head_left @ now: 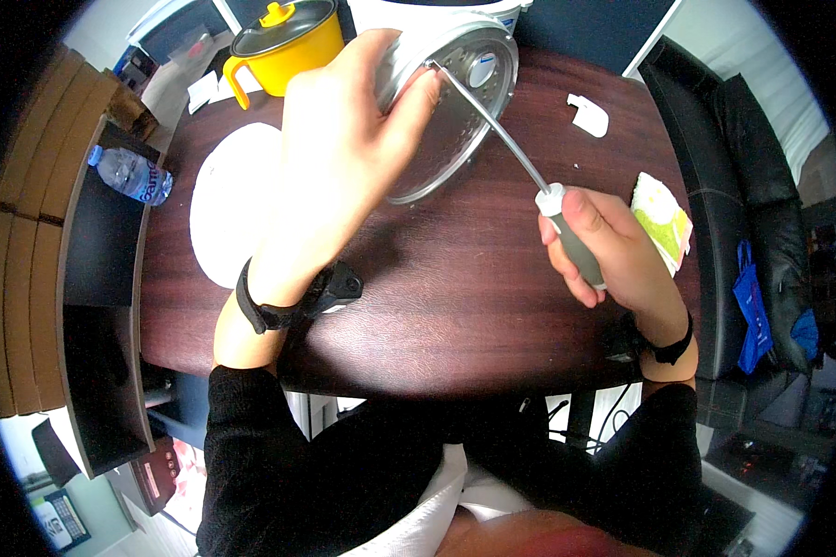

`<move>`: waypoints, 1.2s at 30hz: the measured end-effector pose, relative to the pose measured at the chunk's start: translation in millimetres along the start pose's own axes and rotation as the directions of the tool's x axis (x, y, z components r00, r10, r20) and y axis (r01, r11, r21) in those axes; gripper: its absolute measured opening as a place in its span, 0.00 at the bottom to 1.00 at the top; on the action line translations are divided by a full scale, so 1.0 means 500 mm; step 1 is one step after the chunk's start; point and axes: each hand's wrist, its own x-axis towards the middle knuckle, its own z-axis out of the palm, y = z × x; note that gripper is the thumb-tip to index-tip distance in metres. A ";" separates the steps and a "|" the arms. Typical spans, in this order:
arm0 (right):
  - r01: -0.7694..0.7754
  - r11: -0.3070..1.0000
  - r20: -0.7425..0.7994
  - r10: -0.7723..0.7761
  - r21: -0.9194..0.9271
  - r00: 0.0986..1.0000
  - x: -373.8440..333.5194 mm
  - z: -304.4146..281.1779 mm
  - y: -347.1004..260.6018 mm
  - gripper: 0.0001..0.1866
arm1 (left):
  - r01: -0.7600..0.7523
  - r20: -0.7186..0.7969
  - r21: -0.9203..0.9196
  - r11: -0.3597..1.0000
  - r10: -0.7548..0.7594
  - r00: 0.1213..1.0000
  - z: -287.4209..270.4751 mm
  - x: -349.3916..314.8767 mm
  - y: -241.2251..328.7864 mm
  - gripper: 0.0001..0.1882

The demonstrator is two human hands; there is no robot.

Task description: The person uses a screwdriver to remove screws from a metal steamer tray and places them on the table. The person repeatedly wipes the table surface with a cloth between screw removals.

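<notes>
My left hand [344,139] grips a round, shiny lid-like piece [469,139] by its edge, tilted up over the table. Several small dots or holes run near its rim, and a pale oval patch shows near its top. In my right hand [608,241] is a screwdriver [502,135] with a grey and white handle. Its steel shaft slants up to the left, and the tip meets the piece beside my left thumb. What lies right at the tip is too small to make out. Left of my left forearm lies a white round thing [232,209], partly hidden.
On the dark wooden table [437,306] stand a yellow pot [293,60] with a dark lid and a white container [437,11] at the back. A small white piece [589,117] and a green-white packet [659,223] lie right. A water bottle [132,174] is beyond the left edge.
</notes>
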 end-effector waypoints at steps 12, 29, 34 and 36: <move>0.194 0.809 -0.142 -0.322 -0.555 0.936 0.027 -0.024 0.019 0.20 | -0.087 -0.045 0.134 0.987 0.093 0.995 0.007 -0.002 -0.002 0.17; -0.009 1.000 0.025 0.010 -0.019 1.000 -0.008 -0.011 0.000 0.23 | 0.021 0.054 0.055 0.998 -0.024 0.998 -0.011 -0.002 0.016 0.16; -0.019 1.000 0.055 0.018 0.011 0.998 -0.009 0.021 0.006 0.26 | 0.028 0.000 0.046 0.999 -0.028 1.000 -0.002 -0.007 0.019 0.16; -0.007 1.000 0.028 0.008 -0.026 1.000 -0.006 0.017 0.007 0.24 | 0.018 -0.001 0.120 0.993 -0.018 1.000 -0.001 -0.011 0.018 0.18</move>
